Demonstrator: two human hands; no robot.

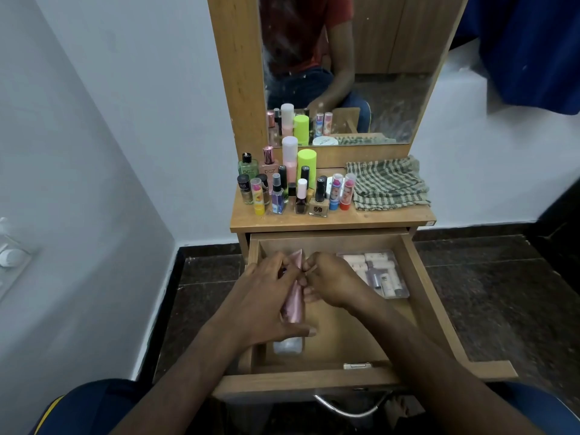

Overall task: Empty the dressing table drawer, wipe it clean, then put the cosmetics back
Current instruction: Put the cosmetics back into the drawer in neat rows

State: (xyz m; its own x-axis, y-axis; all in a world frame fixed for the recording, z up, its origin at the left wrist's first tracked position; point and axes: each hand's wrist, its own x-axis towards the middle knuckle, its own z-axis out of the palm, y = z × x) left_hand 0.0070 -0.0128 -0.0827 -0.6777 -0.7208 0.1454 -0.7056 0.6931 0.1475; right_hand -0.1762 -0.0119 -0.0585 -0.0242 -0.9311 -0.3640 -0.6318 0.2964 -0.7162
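One pink tube (295, 296) is gripped by the left hand (266, 296) and pinched by the right hand (332, 282) inside the drawer (417, 277); one clear pack (376, 271) lies right of it.

"DGZ" on the green bottle (247, 171) and pink bottle (268, 168)
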